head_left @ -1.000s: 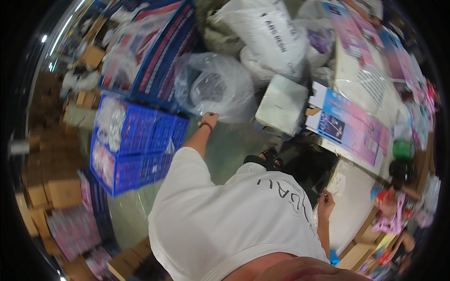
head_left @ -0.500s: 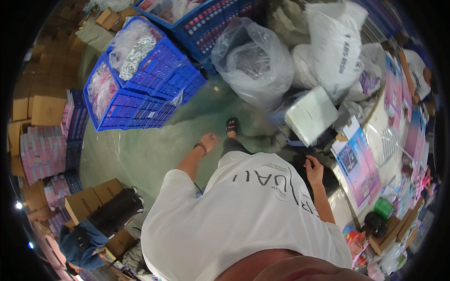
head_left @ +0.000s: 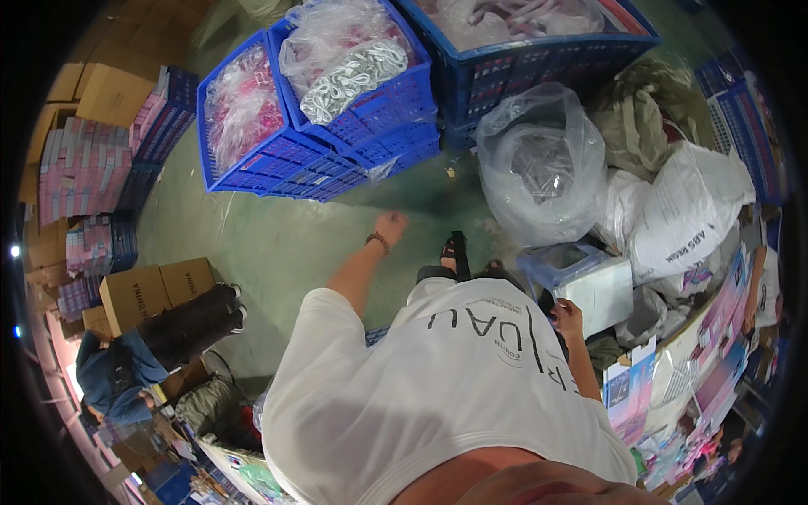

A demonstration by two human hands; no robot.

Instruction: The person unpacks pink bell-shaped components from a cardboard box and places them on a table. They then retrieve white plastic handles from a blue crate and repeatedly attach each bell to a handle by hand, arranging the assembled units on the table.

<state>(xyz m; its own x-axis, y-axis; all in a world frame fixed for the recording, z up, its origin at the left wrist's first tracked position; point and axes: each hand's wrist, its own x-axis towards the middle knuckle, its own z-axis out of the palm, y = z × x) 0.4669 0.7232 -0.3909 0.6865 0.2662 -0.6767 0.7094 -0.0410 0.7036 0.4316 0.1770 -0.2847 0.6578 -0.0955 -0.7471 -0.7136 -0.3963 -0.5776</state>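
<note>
My left hand (head_left: 390, 225) hangs over the green floor, a beaded bracelet on its wrist. Its fingers are loosely bent and somewhat blurred; nothing shows in them. Ahead of it stand blue plastic crates: the left crate (head_left: 290, 164) has pink pieces in clear plastic, the one beside it a bundle of silvery-white cords (head_left: 358, 77). My right hand (head_left: 568, 318) is at my right side, fingers slightly curled and apart, with nothing visible in it. Just beyond it are a whitish box-shaped block (head_left: 599, 295) and a bluish plastic bin (head_left: 560, 263).
A large dark blue crate (head_left: 539, 71), a clear bag-lined container (head_left: 539, 172) and a white sack (head_left: 694, 210) stand ahead to the right. Cartons (head_left: 135, 295) and stacked pink boxes (head_left: 84, 172) line the left. Another person (head_left: 126, 370) is at the lower left.
My body has moved forward and turned right; the crates now appear larger and further right. My left hand has swung forward. My right hand now appears beside the whitish block.
</note>
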